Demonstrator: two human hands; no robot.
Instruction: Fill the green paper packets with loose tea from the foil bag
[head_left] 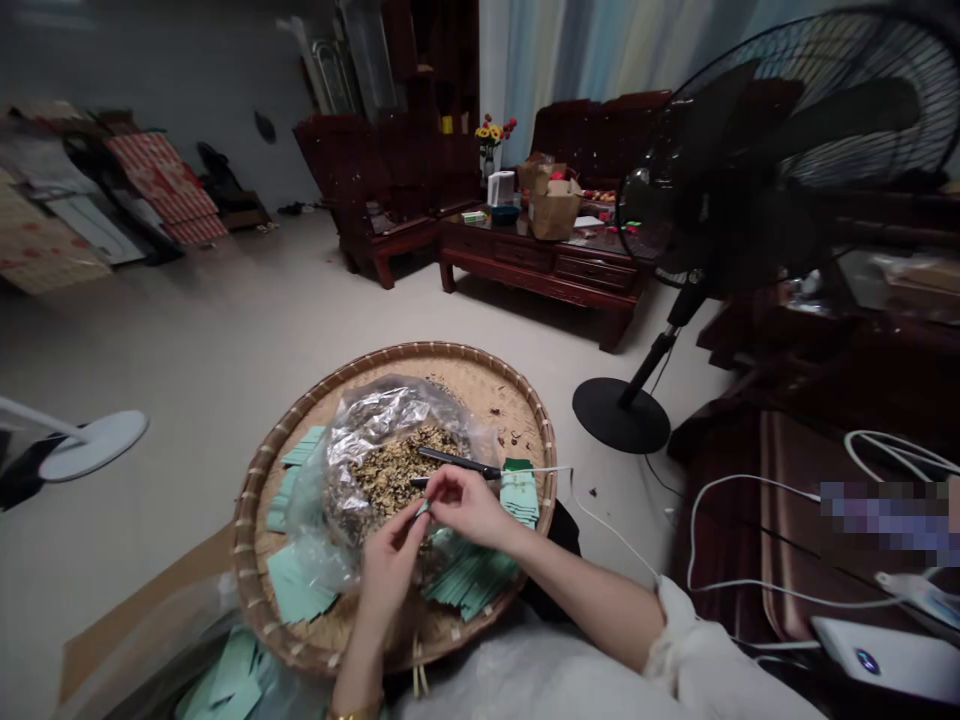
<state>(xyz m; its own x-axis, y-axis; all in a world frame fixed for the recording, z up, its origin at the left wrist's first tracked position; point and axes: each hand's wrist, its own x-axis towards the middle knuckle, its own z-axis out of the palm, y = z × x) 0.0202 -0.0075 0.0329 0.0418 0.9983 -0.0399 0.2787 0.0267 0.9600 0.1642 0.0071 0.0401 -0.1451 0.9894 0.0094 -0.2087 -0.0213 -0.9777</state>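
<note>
A wide woven bamboo tray point(480, 385) rests in my lap, holding an open clear plastic bag point(382, 415) of dried, seed-like brown and yellow herb mix point(401, 470). My left hand point(386, 570) pinches a small pale green paper piece point(421, 510) above the bag. My right hand point(465, 505) is right beside it, with a slim black tool point(457, 461) across its fingers and a white cord point(540, 470) running off to the right. Stacks of pale green paper strips point(469, 572) lie on the tray around the bag.
A standing black fan point(622, 415) is close on the right, and white cables and a white power bank point(885, 655) lie on a dark seat there. Further pale green pieces point(229, 675) lie at lower left. A wooden table and chairs stand beyond.
</note>
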